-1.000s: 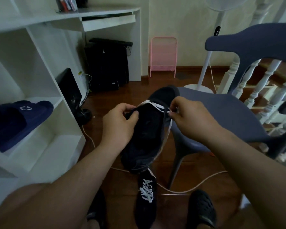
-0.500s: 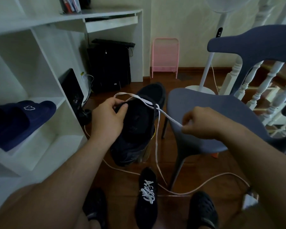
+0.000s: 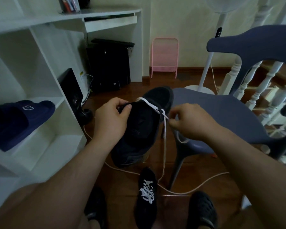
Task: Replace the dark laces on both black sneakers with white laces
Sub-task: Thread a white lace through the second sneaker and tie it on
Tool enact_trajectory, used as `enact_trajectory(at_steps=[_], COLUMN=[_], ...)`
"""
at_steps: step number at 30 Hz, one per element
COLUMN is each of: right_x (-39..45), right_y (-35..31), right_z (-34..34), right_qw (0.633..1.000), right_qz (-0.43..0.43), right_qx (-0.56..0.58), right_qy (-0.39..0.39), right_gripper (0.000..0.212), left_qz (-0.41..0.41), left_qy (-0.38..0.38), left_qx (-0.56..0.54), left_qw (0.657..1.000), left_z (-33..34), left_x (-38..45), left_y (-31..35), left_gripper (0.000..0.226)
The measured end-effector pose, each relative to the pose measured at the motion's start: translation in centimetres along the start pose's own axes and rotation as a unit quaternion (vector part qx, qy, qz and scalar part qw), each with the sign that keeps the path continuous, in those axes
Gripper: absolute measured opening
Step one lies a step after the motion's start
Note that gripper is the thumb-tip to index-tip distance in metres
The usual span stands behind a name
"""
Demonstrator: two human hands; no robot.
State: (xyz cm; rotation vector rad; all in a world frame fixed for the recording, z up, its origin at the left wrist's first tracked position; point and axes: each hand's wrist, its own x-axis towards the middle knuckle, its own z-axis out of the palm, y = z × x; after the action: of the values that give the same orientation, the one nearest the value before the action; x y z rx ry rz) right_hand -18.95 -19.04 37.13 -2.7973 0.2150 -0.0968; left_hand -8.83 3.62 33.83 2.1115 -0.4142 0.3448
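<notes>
at the centre of the frame, the left hand [image 3: 111,120] grips the tongue of a black sneaker [image 3: 143,128] held above the wooden floor [image 3: 122,177]. the right hand [image 3: 188,121], pulled out wide half a second ago, is back beside the shoe, pinching the white lace [image 3: 164,139], likely ready for the next eyelet. lower centre, the second sneaker [image 3: 146,194] lies already white-laced. white shelves [image 3: 40,90] stand left, a blue chair [image 3: 229,113] right.
</notes>
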Motion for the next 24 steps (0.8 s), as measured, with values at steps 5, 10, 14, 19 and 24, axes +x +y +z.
enact_trajectory(at_steps=[5,10,14,19,24], right_x=[0.4,0.2,0.4,0.3,-0.5], right_y=[1.1,-0.4,-0.5,0.0,1.5], right_z=[0.6,0.2,1.6,1.1,1.6], right_qw=[0.974,0.993,0.996,0.997,0.925], right_qz=[0.073,-0.005,-0.005,-0.016,0.042], right_qx=[-0.102,0.113,0.066,0.073,-0.196], right_qy=[-0.188,0.038,0.055,0.012,-0.323], right_gripper=[0.010,0.009,0.016,0.013,0.007], left_qz=[0.011,0.017,0.028,0.025,0.014], left_qy=[-0.001,-0.019,-0.023,-0.011,0.015], left_qx=[0.020,0.016,0.020,0.029,0.033], left_qw=[1.000,1.000,0.999,0.999,0.999], left_z=[-0.2,0.5,0.8,0.1,-1.1], left_x=[-0.1,-0.6,-0.7,-0.1,0.7], left_y=[-0.4,0.0,0.2,-0.1,-0.8], left_gripper=[0.012,0.009,0.010,0.010,0.015])
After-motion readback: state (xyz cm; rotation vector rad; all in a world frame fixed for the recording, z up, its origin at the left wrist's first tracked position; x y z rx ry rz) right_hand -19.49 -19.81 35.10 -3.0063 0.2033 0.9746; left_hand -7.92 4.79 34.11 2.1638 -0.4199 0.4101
